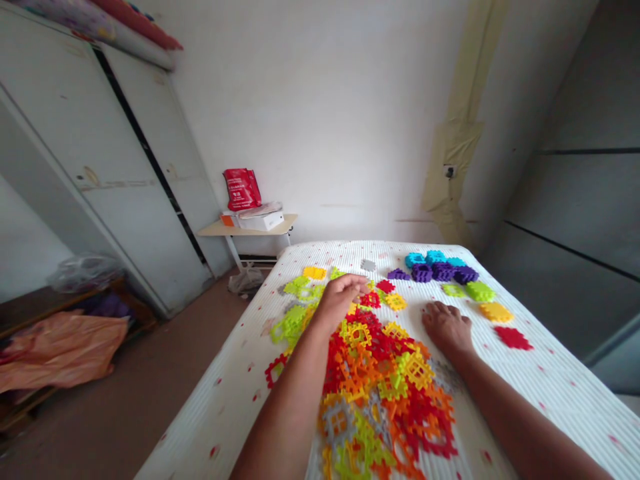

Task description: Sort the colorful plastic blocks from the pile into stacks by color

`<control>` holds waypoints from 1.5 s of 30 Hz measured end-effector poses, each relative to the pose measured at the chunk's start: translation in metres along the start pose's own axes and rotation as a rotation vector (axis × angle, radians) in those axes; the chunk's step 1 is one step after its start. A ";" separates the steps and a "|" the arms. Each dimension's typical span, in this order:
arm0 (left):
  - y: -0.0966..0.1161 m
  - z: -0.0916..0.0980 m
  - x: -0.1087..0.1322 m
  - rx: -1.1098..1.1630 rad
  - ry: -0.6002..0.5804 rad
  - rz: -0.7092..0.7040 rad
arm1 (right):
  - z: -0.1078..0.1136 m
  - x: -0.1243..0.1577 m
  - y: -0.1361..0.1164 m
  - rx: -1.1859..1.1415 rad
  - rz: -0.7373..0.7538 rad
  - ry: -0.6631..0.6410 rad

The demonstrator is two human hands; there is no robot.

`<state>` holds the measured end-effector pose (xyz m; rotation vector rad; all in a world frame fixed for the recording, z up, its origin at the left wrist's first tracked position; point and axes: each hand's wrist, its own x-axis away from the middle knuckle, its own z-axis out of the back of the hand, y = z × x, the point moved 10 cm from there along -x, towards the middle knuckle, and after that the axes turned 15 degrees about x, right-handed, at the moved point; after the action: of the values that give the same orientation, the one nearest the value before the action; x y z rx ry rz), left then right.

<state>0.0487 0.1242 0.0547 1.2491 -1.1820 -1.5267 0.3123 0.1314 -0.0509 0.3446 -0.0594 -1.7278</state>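
My left hand hovers over the far part of a heap of interlocking plastic tiles in red, orange, yellow, lime and grey. Its fingers are bent and drawn together, pointing right; whatever may be between the fingertips is too small to make out. Close by the fingertips lie a red tile and a yellow tile. To the right of the heap, my right hand is low over the white cover with its fingers curled under. Its fingertips and anything in them are hidden from view.
Purple stacks and light-blue stacks of tiles stand at the back right. Lime tiles, a yellow stack and a red tile line the right side. A small side table stands beyond the left corner.
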 end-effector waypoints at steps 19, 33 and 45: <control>-0.098 0.161 0.034 -1.016 0.360 0.396 | -0.001 -0.002 -0.001 -0.008 -0.007 0.037; -0.034 0.156 0.045 -0.513 0.629 -0.124 | 0.008 0.002 0.002 -0.069 -0.043 0.010; -0.056 -0.013 0.035 0.302 0.191 0.094 | 0.007 -0.001 0.007 -0.222 -0.030 0.058</control>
<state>0.0533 0.1010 -0.0083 1.4773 -1.3573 -1.1612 0.3174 0.1301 -0.0426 0.2317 0.1793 -1.7339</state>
